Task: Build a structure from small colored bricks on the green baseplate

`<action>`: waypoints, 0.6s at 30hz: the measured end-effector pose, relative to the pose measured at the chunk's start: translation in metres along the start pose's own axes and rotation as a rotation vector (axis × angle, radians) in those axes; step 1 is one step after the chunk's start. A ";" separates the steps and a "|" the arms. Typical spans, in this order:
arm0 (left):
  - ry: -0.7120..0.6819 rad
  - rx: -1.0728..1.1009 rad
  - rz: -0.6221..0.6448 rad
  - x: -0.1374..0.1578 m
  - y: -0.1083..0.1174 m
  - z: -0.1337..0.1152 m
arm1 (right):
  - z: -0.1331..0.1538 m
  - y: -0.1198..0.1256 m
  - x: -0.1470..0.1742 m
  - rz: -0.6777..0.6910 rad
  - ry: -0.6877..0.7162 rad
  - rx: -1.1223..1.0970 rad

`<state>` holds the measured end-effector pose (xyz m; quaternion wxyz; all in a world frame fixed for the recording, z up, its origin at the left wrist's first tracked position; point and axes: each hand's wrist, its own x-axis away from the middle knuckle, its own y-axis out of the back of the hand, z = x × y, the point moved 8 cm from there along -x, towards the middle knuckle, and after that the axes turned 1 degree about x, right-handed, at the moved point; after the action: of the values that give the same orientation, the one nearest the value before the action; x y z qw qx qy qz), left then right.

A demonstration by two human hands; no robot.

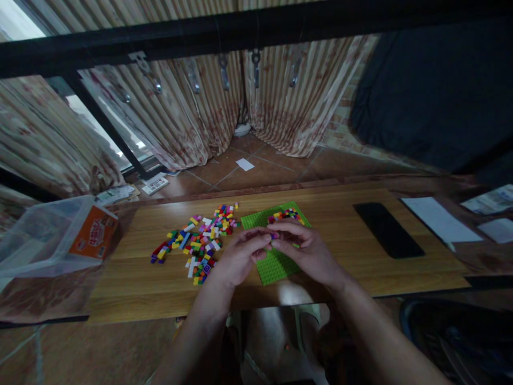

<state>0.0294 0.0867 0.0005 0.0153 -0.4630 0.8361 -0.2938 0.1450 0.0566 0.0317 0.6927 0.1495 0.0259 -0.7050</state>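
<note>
Over a green studded baseplate (pixel 276 267), my left hand (pixel 242 254) and my right hand (pixel 306 246) meet with fingers bent together. Between their fingertips is a small purple toy brick (pixel 274 236), partly covered by the fingers. Both hands are closed on it. Behind my right hand, a cluster of coloured bricks (pixel 289 214) sits on the far part of the baseplate, its near side hidden. To the left of my left hand, a loose pile of mixed toy bricks (pixel 206 235) spreads over the wooden table (pixel 136 289).
A black phone-like slab (pixel 388 230) lies on the table's right side, with white paper (pixel 441 219) beyond it. At the far left stands a clear plastic bin (pixel 40 235) with an orange label. Patterned curtains (pixel 192 117) hang behind the table.
</note>
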 end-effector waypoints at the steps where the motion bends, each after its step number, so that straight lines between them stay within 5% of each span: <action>1: 0.022 0.047 0.006 -0.001 -0.001 0.003 | 0.002 0.000 0.001 -0.016 0.025 0.019; 5: 0.060 0.114 -0.001 -0.003 -0.003 0.011 | 0.009 0.007 0.001 -0.092 0.095 0.101; 12: 0.034 -0.004 -0.033 -0.009 -0.004 0.014 | 0.015 0.006 0.004 -0.023 0.177 0.351; 18: 0.049 0.091 -0.059 -0.012 -0.003 0.022 | 0.010 0.013 0.007 -0.082 0.117 0.333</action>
<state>0.0450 0.0845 -0.0188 0.0073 -0.4788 0.8080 -0.3432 0.1560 0.0472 0.0419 0.6264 0.3017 -0.0450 -0.7173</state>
